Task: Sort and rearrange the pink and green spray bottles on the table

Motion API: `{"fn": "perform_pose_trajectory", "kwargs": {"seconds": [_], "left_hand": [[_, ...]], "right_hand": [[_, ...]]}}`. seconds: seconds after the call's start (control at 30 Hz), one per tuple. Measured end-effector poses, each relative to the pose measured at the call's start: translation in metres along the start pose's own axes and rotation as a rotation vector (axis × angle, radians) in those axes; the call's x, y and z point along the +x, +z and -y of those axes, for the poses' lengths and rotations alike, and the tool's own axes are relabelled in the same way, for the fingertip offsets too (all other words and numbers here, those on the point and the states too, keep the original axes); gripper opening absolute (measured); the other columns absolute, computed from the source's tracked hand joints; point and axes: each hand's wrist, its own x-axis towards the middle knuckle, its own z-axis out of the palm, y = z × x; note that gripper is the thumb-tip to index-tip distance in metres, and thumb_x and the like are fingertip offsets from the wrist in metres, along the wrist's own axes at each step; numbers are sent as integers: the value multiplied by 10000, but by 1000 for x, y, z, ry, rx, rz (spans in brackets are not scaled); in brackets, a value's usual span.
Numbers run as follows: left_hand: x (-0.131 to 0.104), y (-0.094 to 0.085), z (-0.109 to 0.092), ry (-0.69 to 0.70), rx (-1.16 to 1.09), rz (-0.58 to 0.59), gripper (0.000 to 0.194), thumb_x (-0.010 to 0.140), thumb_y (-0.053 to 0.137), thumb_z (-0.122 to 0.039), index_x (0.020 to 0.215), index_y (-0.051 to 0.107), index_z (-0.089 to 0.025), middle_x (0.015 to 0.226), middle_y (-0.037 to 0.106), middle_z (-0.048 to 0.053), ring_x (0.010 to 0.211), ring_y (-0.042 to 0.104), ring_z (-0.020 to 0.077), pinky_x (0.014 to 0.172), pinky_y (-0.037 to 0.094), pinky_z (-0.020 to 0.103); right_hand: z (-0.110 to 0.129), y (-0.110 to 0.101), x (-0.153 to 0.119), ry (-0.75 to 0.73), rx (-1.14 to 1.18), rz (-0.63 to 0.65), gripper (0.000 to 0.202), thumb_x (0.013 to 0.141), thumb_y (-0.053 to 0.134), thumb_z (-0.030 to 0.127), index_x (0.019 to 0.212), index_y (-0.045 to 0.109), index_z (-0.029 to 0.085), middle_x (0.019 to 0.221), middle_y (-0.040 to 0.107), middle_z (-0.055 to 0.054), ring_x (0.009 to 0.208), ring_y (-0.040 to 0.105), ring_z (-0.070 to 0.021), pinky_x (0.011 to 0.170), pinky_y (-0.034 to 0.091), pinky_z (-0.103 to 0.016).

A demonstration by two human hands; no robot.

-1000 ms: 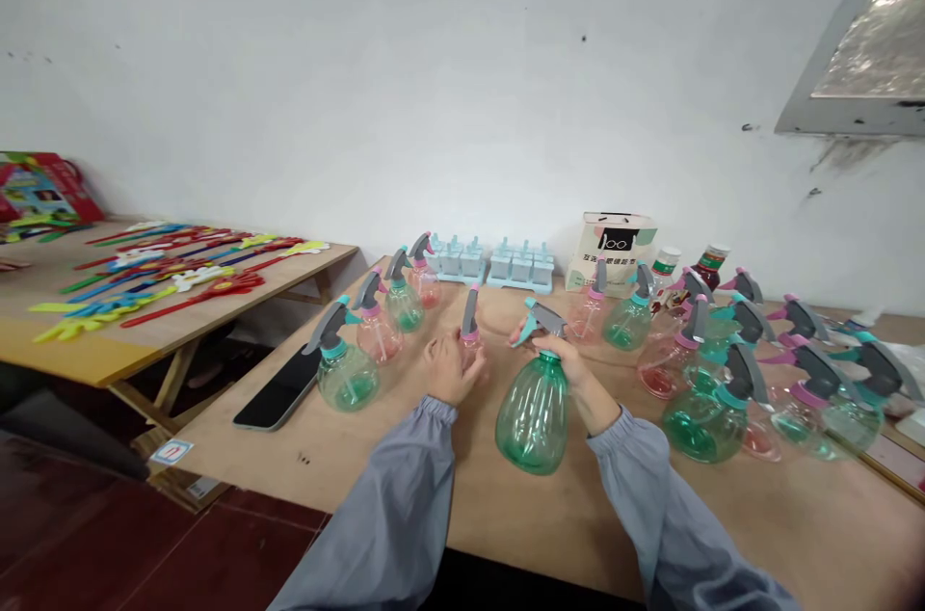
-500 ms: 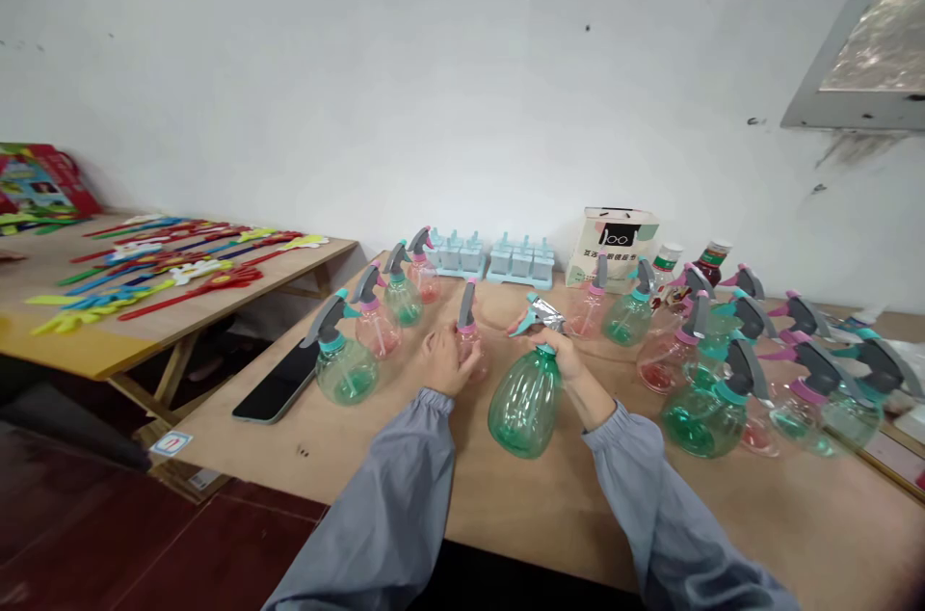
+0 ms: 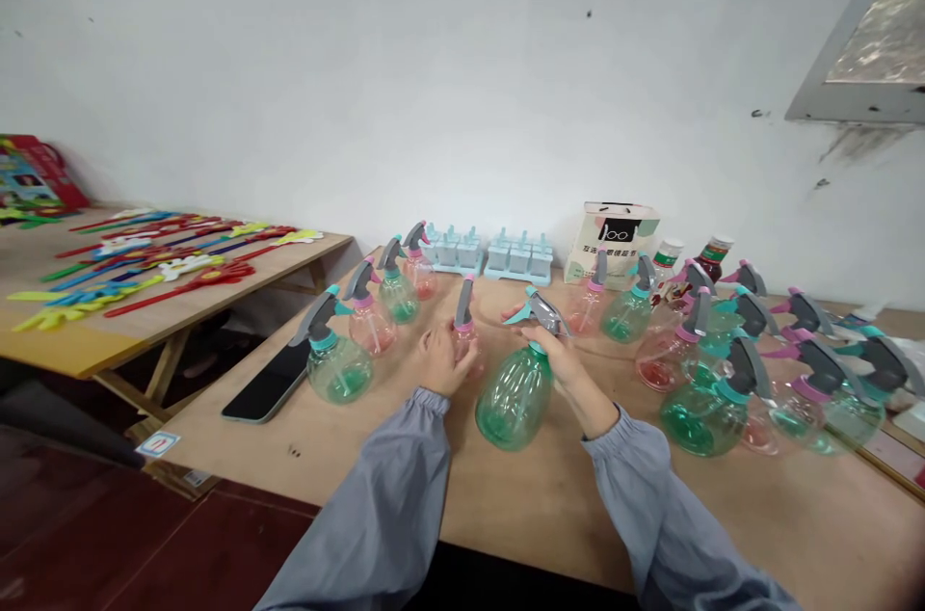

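My left hand is wrapped round a pink spray bottle with a grey and pink head, upright near the table's middle. Just right of it, my right hand grips the neck of a green spray bottle, which leans with its head away to the right. Its grey and teal head shows above my fingers. Left of my hands stand several spray bottles, the nearest a green one. More pink and green bottles cluster at the right, among them a green one.
A black phone lies at the left of the wooden table. Pale blue moulds and a paper box stand by the wall. Colourful hand-shaped clappers cover another table at the left.
The green bottle in my right hand has shifted slightly left and tilted more, its base swinging left. My left hand still holds the pink bottle. The view has turned a little to the right.
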Motion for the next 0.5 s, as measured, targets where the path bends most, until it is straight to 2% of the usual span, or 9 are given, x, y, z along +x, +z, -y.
{"fn": "perform_pose_trajectory", "kwargs": {"seconds": [0.07, 0.17, 0.3, 0.4, 0.5], "left_hand": [[0, -1, -1, -6, 0, 7, 381, 859, 560, -379, 1178, 552, -169, 1036, 688, 130, 1041, 653, 305, 978, 425, 478], [1, -1, -1, -5, 0, 8, 389, 859, 559, -388, 1180, 549, -168, 1033, 693, 130, 1035, 658, 304, 973, 430, 474], [1, -2, -1, 4, 2, 10, 379, 854, 558, -378, 1170, 548, -169, 1053, 688, 133, 1037, 659, 302, 980, 430, 472], [1, -2, -1, -12, -1, 14, 368, 844, 562, -371, 1155, 546, -175, 1039, 688, 127, 1026, 662, 300, 983, 430, 468], [1, -1, -2, -19, -10, 14, 367, 845, 560, -384, 1144, 542, -172, 1045, 685, 134, 1029, 661, 304, 987, 427, 475]], "right_hand": [[0, -1, -1, -22, -30, -68, 132, 653, 634, 378, 697, 635, 253, 724, 692, -25, 825, 655, -242, 824, 488, -382], [1, -1, -2, -41, -42, -100, 146, 684, 597, 401, 650, 606, 258, 665, 661, -27, 754, 644, -236, 766, 493, -379], [1, -10, -3, -126, -132, -144, 176, 735, 619, 428, 785, 671, 268, 749, 698, -24, 864, 660, -238, 890, 499, -406], [-1, -33, -5, -196, -261, -239, 226, 777, 651, 457, 884, 694, 262, 893, 730, -36, 968, 662, -236, 976, 476, -426], [-4, -68, -7, -273, -449, -367, 300, 781, 699, 479, 955, 697, 234, 944, 723, -50, 921, 656, -227, 919, 497, -410]]}}
